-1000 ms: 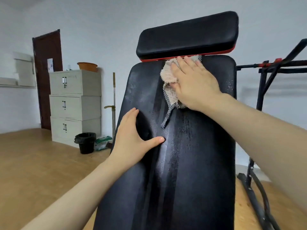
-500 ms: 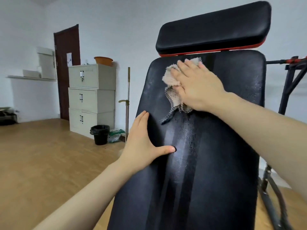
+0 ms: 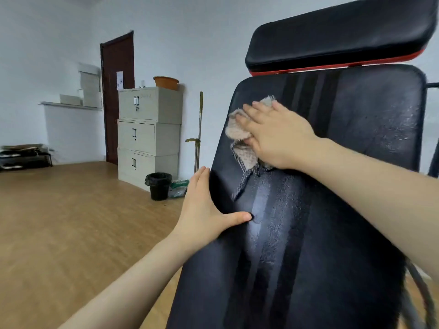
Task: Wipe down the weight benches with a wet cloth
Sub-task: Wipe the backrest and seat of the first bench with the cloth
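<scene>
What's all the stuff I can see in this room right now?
bench: 1, black, tilted, right foreground
headrest: 1, black with red edge, above bench
cloth: 1, beige, on upper bench
cabinets: 3, pale grey, stacked, left of bench
basin: 1, orange, atop cabinets
bin: 1, black, beside cabinets
door: 1, dark brown, left of cabinets
pole: 1, brass, right of cabinets
left hand: 1, on bench's left edge
right hand: 1, flat on cloth

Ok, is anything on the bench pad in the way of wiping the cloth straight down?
Only the left hand: it rests on the left edge of the bench pad, thumb lying across the surface just below the cloth. Elsewhere the pad below the right hand shows nothing on it.
</scene>
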